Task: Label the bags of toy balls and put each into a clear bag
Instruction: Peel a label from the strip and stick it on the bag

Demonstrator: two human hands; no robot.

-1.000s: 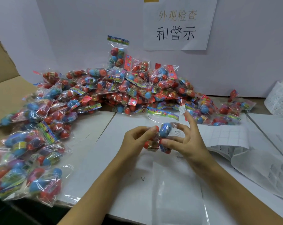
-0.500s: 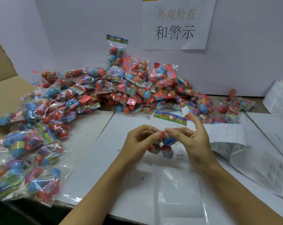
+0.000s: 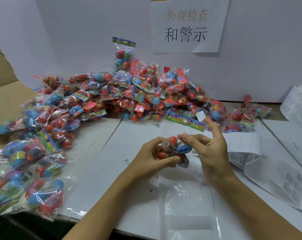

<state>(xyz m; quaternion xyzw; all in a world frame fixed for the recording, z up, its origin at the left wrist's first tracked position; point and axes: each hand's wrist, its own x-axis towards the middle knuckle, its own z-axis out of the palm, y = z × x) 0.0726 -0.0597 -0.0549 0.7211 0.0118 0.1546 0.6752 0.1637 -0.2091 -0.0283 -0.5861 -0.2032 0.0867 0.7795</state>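
A white table (image 3: 98, 153) fills the lower part of the view, backed by a pale wall (image 3: 77, 32) that carries a paper sign (image 3: 188, 25) printed with Chinese characters. Across the far and left side of the table sprawls a big heap of bagged toy balls (image 3: 129, 97), red and blue balls in crinkled clear wrap with bright header cards, and one bag stands upright against the wall. A brown cardboard box flap (image 3: 3, 94) rises at the left edge. On the right lie white label sheets (image 3: 271, 172), partly curled, with a roll of labels (image 3: 297, 106) at the far right edge. A flat clear bag (image 3: 186, 205) lies on the table just below the hands. Above the table's middle, the left hand (image 3: 146, 160) curls its fingers and thumb around one bag of toy balls (image 3: 174, 149), gripping it from below and the left. The right hand (image 3: 210, 153) pinches the same bag's top with thumb and middle fingers, while its index finger points up with a small white label (image 3: 200, 116) stuck on its tip. The held bag sits between both hands, lifted off the table, with its header card (image 3: 184, 121) stretched away toward the heap.
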